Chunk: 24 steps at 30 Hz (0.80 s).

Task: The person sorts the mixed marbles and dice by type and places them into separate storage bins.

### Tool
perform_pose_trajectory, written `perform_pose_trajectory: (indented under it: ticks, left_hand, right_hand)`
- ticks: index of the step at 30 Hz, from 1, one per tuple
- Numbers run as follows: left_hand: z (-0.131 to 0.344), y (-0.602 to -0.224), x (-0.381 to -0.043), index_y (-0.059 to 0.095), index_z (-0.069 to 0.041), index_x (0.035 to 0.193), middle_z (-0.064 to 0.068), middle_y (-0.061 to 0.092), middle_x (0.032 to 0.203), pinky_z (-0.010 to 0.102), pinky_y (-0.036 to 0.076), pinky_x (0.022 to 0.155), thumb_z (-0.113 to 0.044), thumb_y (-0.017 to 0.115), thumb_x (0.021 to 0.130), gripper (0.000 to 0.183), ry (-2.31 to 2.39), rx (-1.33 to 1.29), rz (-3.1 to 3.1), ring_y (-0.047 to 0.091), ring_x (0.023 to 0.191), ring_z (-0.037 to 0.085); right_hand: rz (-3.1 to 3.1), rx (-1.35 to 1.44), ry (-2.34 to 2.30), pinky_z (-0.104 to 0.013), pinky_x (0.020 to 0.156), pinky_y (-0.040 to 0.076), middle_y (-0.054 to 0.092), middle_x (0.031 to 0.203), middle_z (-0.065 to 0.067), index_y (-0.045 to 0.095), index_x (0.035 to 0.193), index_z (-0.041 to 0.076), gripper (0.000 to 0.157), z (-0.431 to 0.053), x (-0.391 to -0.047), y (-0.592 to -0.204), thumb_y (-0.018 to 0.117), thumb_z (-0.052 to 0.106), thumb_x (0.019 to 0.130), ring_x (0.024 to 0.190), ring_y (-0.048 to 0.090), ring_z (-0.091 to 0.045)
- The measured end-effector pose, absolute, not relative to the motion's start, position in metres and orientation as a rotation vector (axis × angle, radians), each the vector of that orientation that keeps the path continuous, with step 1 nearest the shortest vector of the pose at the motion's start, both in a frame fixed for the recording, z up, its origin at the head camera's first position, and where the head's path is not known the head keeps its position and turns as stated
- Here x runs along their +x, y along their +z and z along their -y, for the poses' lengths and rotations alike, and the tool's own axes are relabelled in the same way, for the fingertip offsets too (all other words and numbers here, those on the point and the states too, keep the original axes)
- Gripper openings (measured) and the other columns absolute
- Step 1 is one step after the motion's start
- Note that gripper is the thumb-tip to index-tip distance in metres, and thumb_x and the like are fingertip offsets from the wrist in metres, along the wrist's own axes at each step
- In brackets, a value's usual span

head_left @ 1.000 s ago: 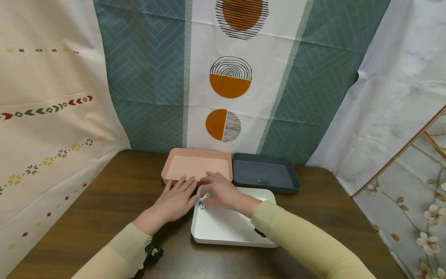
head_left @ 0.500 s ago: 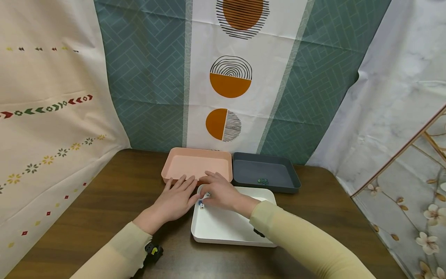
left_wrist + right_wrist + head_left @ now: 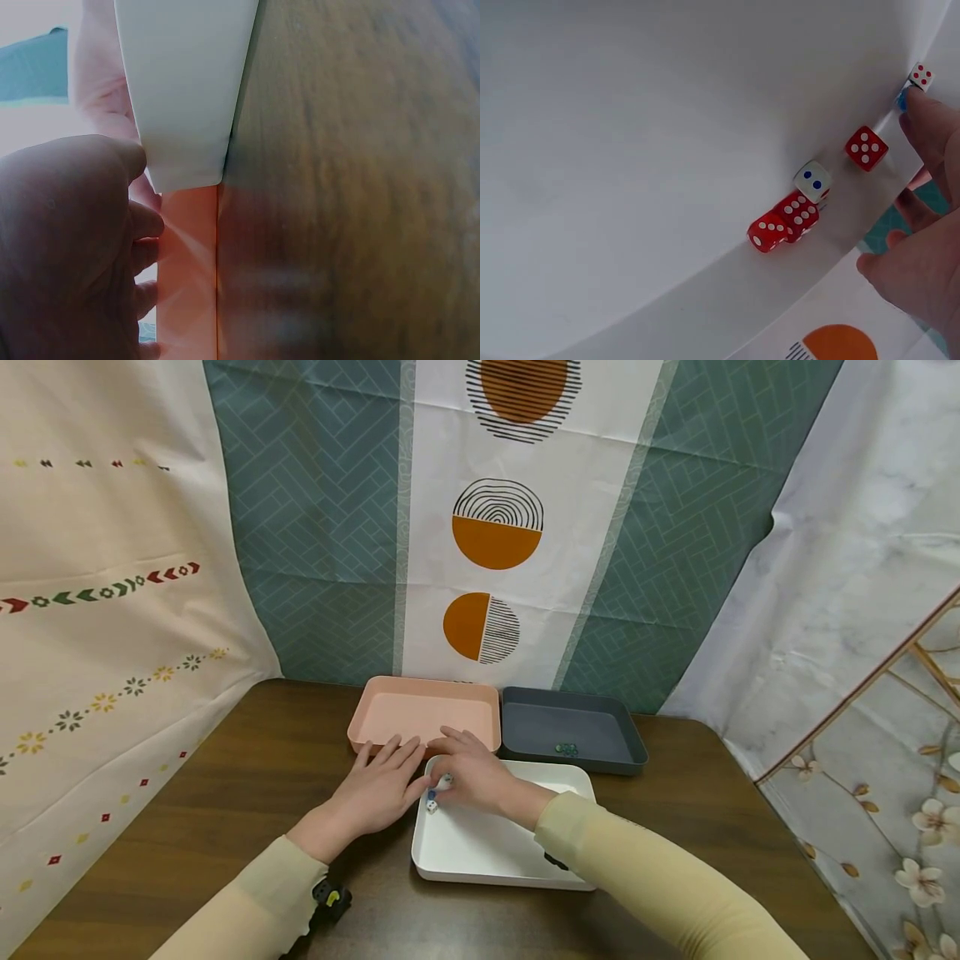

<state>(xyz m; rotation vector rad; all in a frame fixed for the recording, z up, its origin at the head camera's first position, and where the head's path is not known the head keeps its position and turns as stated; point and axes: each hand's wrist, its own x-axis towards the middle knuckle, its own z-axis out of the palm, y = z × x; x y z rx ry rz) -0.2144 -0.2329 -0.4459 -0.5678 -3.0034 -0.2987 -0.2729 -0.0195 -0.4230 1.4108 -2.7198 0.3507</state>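
Note:
My right hand (image 3: pixel 476 777) reaches over the far left corner of the white tray (image 3: pixel 495 852). In the right wrist view its thumb is right at a blue die (image 3: pixel 901 100), beside a white die with red dots (image 3: pixel 922 76); I cannot tell whether it pinches the blue one. Nearby lie a red die (image 3: pixel 866 148), a white die with blue dots (image 3: pixel 813 181) and two more red dice (image 3: pixel 769 231) along the tray wall. My left hand (image 3: pixel 375 797) is spread, its thumb at the tray's left rim and its fingertips near the pink tray (image 3: pixel 423 718).
Behind the white tray, the dark grey tray (image 3: pixel 570 727) stands right of the pink one and holds several green dice (image 3: pixel 566 750). All three trays are on a brown wooden table (image 3: pixel 247 810). Patterned cloths (image 3: pixel 322 527) hang behind and at both sides.
Near my right thumb, a white die in the white tray has turned and shifted slightly left. My right hand has hardly moved; my left hand stays in place.

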Motion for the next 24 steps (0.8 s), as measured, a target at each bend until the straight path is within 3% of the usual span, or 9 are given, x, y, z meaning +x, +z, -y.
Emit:
perform_pose_trajectory:
  ticks: [24]
  left_hand:
    - [0.2329, -0.445, -0.2133, 0.039, -0.003, 0.17, 0.016, 0.034, 0.178, 0.076, 0.013, 0.128, -0.045, 0.046, 0.118, 0.067, -0.298, -0.571, 2.99, 0.025, 0.165, 0.045]
  right_hand:
    - [2.741, 1.355, 0.255, -0.061, 0.132, 0.023, 0.056, 0.163, -0.008, 0.087, 0.1, 0.023, 0.008, 0.0215, -0.2719, -0.4297, 0.09, 0.029, 0.096, 0.166, 0.028, -0.036]
